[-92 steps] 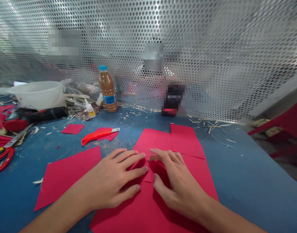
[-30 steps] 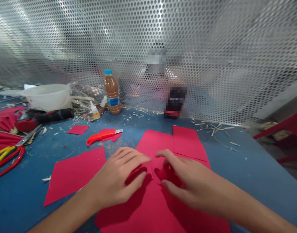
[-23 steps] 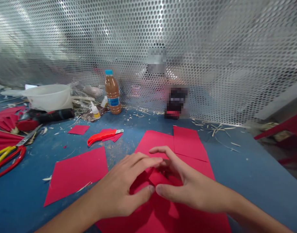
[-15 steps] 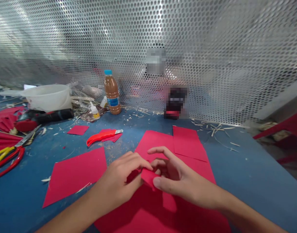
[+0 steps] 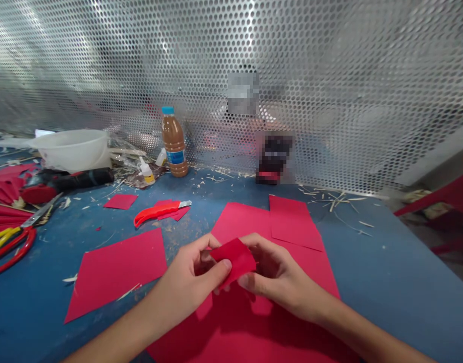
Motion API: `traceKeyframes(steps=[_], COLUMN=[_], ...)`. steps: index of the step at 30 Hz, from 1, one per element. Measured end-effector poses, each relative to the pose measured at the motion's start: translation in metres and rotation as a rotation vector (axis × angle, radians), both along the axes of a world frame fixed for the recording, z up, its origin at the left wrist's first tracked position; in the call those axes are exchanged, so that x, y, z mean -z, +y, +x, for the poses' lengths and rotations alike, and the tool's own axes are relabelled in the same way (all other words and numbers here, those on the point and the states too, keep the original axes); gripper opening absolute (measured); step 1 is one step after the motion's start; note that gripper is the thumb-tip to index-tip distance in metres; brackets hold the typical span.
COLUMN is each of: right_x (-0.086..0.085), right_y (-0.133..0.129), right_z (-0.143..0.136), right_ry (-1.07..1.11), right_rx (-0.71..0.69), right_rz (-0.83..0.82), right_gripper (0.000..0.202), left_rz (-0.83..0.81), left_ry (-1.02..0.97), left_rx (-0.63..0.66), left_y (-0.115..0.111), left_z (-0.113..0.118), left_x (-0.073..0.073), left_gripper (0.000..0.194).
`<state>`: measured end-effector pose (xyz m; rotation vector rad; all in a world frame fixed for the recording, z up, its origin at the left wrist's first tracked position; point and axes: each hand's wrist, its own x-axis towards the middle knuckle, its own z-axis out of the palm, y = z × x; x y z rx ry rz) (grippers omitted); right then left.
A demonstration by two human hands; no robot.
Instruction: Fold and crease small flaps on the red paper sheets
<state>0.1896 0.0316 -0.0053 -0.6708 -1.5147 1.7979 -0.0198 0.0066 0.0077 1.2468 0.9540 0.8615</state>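
Grasping small red paper (image 5: pixel 240 256) in grip of left hand (image 5: pixel 190 274) and right hand (image 5: pixel 284 280), above large red sheet (image 5: pixel 231 345); better to pinch edges lightly, for avoiding creases.

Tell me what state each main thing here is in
Small red paper: in left hand, right hand at its edge
Large red sheet: lying flat
Cutter: lying down, blade exposed
Brown bottle: upright, capped
White tub: upright, uncovered
Squeeze bottle: nozzle up
Scissors: lying down
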Motion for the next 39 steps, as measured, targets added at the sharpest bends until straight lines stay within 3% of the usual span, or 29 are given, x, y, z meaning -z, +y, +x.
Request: traceKeyframes(steps=[5, 8, 19, 25, 31, 39], right_x=[-0.002, -0.003, -0.003, 0.001, 0.001, 0.001], right_y=[0.002, 0.002, 0.002, 0.003, 0.004, 0.004], right_z=[-0.001, -0.002, -0.001, 0.000, 0.000, 0.001], right_ry=[-0.044, -0.047, -0.116, -0.129, -0.121, -0.095], right_rx=[0.158, 0.200, 0.167, 0.190, 0.202, 0.204], right_rz=[-0.009, -0.052, -0.004, 0.032, 0.009, -0.002], right_gripper=[0.030, 0.038, 0.036, 0.030, 0.030, 0.028], left_rz=[0.269, 0.343, 0.218, 0.179, 0.180, 0.152], left_ry=[0.342, 0.395, 0.340, 0.279, 0.110, 0.164], left_rx=[0.012, -0.001, -0.016, -0.027, -0.149, -0.166], left_y=[0.000, 0.000, 0.005, 0.007, 0.012, 0.010], left_z=[-0.008, -0.011, -0.005, -0.006, -0.016, -0.013], left_x=[-0.015, -0.019, 0.000, -0.002, -0.004, -0.008], left_gripper=[0.009, 0.014, 0.017, 0.019, 0.024, 0.023])
